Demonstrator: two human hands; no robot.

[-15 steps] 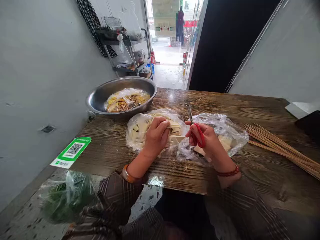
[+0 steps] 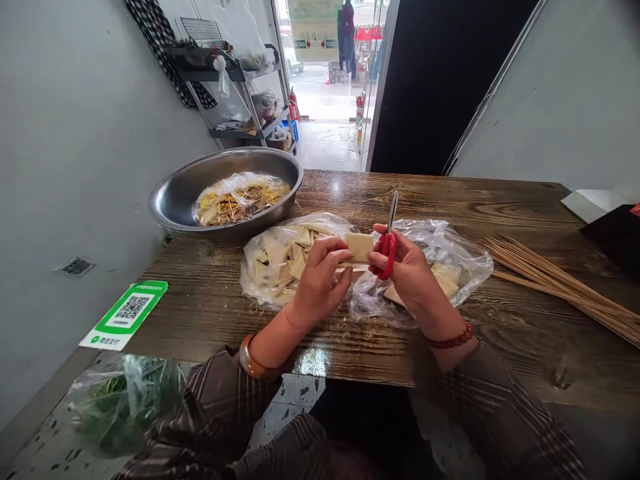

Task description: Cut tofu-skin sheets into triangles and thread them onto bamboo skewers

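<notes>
A pale rectangular slice (image 2: 359, 247) is pinched at its left side by my left hand (image 2: 323, 277). My right hand (image 2: 407, 270) is wrapped round red-handled scissors (image 2: 387, 252), blades pointing up, and its thumb reaches the slice's right edge. Below and left of the slice lies a clear plastic bag (image 2: 253, 283) with several pale cut pieces (image 2: 299, 265). A second clear bag (image 2: 473, 267), holding larger pale slices (image 2: 444, 280), lies under and behind my right hand.
A steel basin (image 2: 173, 200) with bagged skewered food stands at the table's back left. Thin wooden sticks (image 2: 560, 287) lie on the right of the wooden table (image 2: 200, 293). A green QR card (image 2: 131, 308) is at the left edge, above a bag of greens (image 2: 125, 400).
My left hand has shifted slightly right and its fingers have loosened around the slice, which now faces me flat. The right hand has come close to it, with the scissors turned more upright.
</notes>
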